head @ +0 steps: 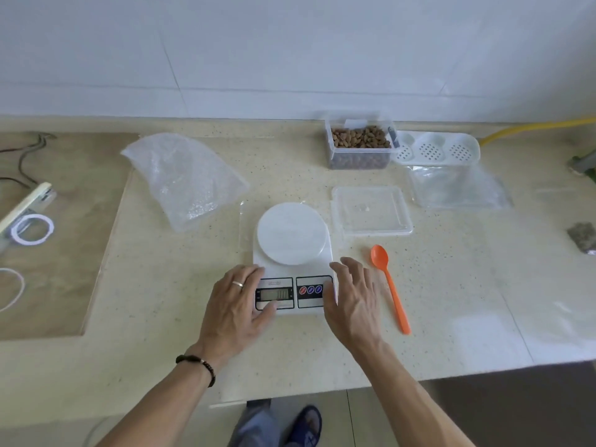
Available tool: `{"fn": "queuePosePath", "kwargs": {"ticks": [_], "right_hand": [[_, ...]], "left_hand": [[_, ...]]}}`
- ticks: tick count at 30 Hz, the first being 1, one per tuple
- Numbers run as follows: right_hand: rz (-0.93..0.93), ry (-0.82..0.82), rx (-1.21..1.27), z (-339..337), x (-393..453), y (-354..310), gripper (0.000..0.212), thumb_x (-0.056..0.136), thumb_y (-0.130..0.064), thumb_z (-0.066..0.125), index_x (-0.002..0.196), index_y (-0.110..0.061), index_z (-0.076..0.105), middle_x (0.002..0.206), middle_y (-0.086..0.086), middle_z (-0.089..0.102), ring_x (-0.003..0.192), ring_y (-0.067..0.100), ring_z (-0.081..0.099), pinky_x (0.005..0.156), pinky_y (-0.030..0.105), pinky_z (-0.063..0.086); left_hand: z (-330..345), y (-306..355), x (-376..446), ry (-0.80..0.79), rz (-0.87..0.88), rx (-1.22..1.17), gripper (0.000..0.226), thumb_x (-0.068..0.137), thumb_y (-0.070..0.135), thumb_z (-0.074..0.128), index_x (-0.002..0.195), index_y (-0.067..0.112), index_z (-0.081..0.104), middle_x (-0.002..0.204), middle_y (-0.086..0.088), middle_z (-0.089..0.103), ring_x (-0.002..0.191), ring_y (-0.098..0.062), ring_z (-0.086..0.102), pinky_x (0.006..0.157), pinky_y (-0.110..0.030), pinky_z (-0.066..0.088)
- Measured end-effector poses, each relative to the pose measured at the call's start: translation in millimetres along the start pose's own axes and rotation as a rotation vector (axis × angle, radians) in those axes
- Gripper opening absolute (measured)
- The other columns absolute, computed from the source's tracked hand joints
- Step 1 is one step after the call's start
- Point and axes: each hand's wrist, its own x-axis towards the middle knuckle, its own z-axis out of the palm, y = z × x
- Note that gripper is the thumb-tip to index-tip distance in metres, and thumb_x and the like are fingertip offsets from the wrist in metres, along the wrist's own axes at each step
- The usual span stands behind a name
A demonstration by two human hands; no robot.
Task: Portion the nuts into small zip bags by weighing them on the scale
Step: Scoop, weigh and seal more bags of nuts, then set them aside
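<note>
White plastic scale with round platform sits between flat left hand and right hand, fingers spread

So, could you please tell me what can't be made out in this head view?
- Scale readout: digits too blurred to read.
- Front-left corner of the scale: covered by the left hand.
- Lower layer of nuts in the container: blurred behind its wall.
- Clear bags: how many cannot be told; they overlap.
- White ring: cut off by the left edge.

White scale, platter bare, near counter's front edge; open tub of nuts at back edge; clear zip bags right.
</note>
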Motion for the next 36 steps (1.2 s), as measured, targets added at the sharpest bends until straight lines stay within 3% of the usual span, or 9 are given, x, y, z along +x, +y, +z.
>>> {"fn": "queuePosePath", "kwargs": {"ticks": [4,8,16,23,29,36], "right_hand": [[-0.024,-0.094,-0.066,7.1,-26.1,7.1,0.042,0.09,-0.034,0.037,0.127,-0.018,0.05,0.135,0.012,0.054,0.109,0.032,0.057,0.078,0.043,0.05],[-0.048,-0.185,-0.145,12.3,-42.1,11.7,0.049,0.092,-0.037,0.033,0.139,-0.022,0.04,0.145,0.013,0.045,0.114,0.032,0.055,0.082,0.043,0.05],[-0.096,-0.16,-0.232,24.4,-49.1,12.9,0.052,0.093,-0.034,0.055,0.142,-0.025,0.041,0.149,0.017,0.039,0.116,0.033,0.053,0.088,0.045,0.047],[-0.055,-0.154,-0.213,26.4,-49.7,10.9,0.049,0.093,-0.038,0.038,0.141,-0.027,0.045,0.148,0.016,0.042,0.117,0.034,0.053,0.088,0.047,0.047],[-0.07,-0.096,-0.207,29.8,-49.9,11.7,0.047,0.094,-0.032,0.054,0.14,-0.025,0.049,0.148,0.016,0.041,0.118,0.035,0.053,0.087,0.047,0.047],[-0.117,-0.149,-0.208,21.4,-47.9,14.8,0.05,0.097,-0.035,0.052,0.145,-0.025,0.042,0.154,0.015,0.035,0.123,0.035,0.049,0.092,0.048,0.045]], "left_hand": [[17.0,-13.1,-17.9,-0.16,-0.017,0.072,0.09,0.083,0.07,0.043,0.152,0.015,0.023,0.16,-0.002,0.021,0.147,-0.024,0.018,0.118,-0.044,0.02],[22.7,-15.4,-19.3,-0.15,-0.019,0.083,0.092,0.086,0.074,0.033,0.154,0.017,0.012,0.162,0.003,0.008,0.149,-0.021,0.009,0.12,-0.039,0.001],[25.5,-15.8,-20.4,-0.121,-0.038,0.09,0.088,0.087,0.072,0.032,0.154,0.018,0.013,0.162,0.002,0.013,0.149,-0.02,0.011,0.121,-0.044,0.009],[27.1,-17.4,-19.4,-0.14,-0.043,0.121,0.088,0.087,0.072,0.033,0.154,0.02,0.007,0.163,0.004,0.007,0.149,-0.02,0.007,0.121,-0.042,0.005],[25.7,-14.8,-20.4,-0.129,-0.037,0.109,0.088,0.087,0.072,0.032,0.154,0.019,0.01,0.162,0.002,0.011,0.149,-0.022,0.011,0.121,-0.045,0.009],[24.6,-14.7,-19.7,-0.149,-0.033,0.088,0.09,0.086,0.073,0.026,0.155,0.019,0.005,0.162,0.004,0.0,0.15,-0.021,0.003,0.121,-0.045,0.003]]}}
